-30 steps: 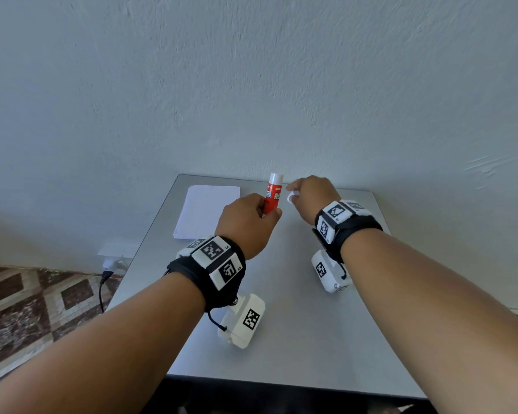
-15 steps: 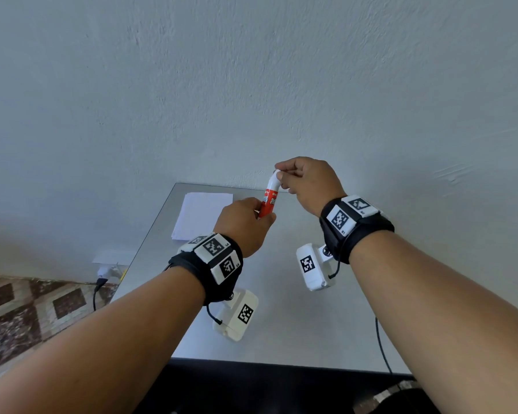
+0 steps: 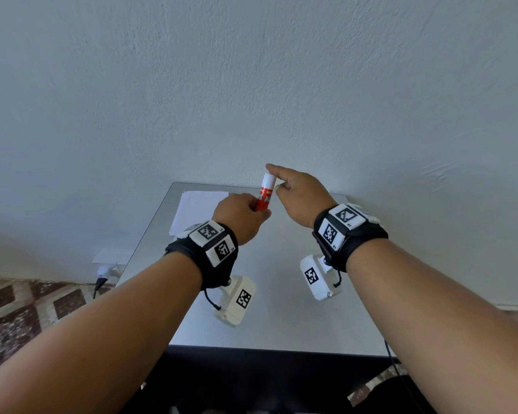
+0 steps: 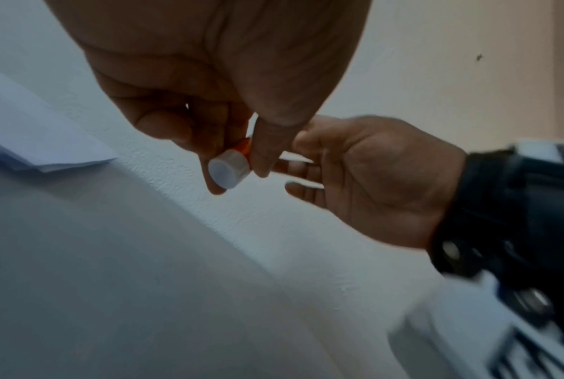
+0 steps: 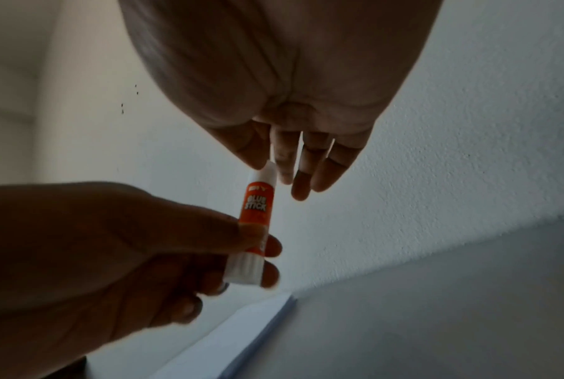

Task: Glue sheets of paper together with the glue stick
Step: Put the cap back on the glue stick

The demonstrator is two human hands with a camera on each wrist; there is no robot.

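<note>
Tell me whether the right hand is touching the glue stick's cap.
Touching. The right wrist view shows the right hand with thumb and forefinger tips against the white cap of the glue stick.

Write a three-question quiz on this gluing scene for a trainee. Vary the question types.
1. True or false: the glue stick lies flat on the table.
2. Which hand grips the glue stick's lower body? A) left hand B) right hand C) neither
3. Fill in: the paper stack rests on the table to the ____ of both hands.

Key:
1. False; it is held upright above the table.
2. A; the right hand's fingertips are at the white cap.
3. Left.
</note>
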